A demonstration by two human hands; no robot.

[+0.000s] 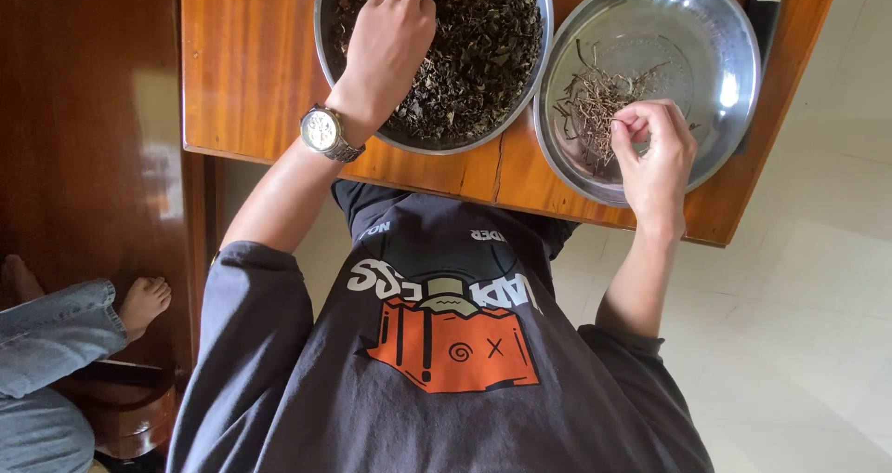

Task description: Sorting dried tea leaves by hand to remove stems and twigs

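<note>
The left hand [388, 41] digs, fingers curled, into dark dried leaves [483, 36] filling a round steel bowl [321, 8]. At three o'clock, the right hand [655, 152] pinches a thin brown stem [624, 123] over the second steel bowl [734, 45] on the wooden worktop [242, 64].

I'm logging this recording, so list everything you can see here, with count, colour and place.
Bowl of dried leaves: one, steel, dark contents, table left.
Bowl of stems: one, steel, few brown stems, table right.
Table: one, glossy brown wood.
Black handheld object: one, table's far right edge.
Another person's foot: one, bare, with blue jeans, lower left.
Wristwatch: one, silver, left wrist.
Left hand: in the leaves.
Right hand: pinching a stem over the right bowl.
</note>
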